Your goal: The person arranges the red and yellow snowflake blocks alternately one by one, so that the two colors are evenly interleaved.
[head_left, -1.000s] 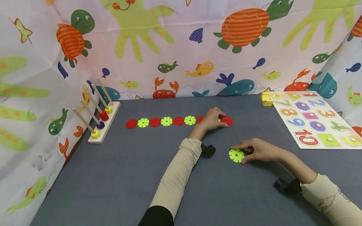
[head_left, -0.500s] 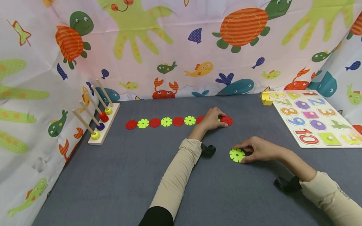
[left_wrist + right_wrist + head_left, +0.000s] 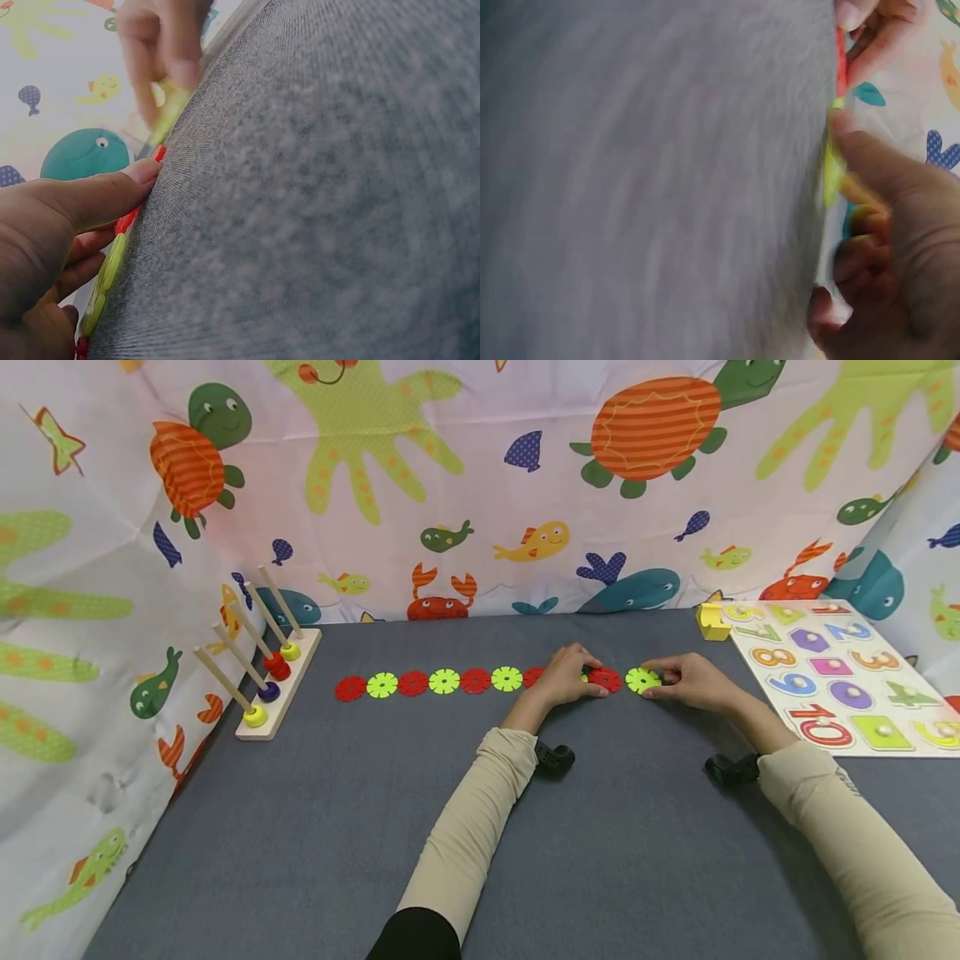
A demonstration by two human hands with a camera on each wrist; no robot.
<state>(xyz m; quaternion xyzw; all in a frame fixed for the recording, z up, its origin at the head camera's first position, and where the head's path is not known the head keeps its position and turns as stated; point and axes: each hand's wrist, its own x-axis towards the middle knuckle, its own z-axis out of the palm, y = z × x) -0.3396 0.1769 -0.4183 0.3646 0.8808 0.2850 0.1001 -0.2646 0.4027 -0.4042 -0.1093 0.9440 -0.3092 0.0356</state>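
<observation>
A row of notched plastic discs, red and yellow-green in turn, lies across the table (image 3: 420, 793). My left hand (image 3: 562, 680) pinches the red disc (image 3: 604, 680) at the row's right end, covering part of the row. Just right of that disc, my right hand (image 3: 692, 682) pinches a loose yellow-green disc (image 3: 642, 681) by its right side between thumb and fingers. A narrow gap separates the two discs in the head view. In the right wrist view this yellow-green disc (image 3: 831, 169) appears on edge, blurred, close to the red one (image 3: 841, 64).
At the left stands a wooden peg board (image 3: 288, 693) with four pegs and coloured rings. To the right lies a number and shape puzzle board (image 3: 832, 672), near a yellow block (image 3: 712, 622). A printed cloth (image 3: 480, 485) hangs behind the table.
My right hand has carried the yellow-green disc up and slightly right, from nearer the front to the row's right end. My left hand stays on the red disc.
</observation>
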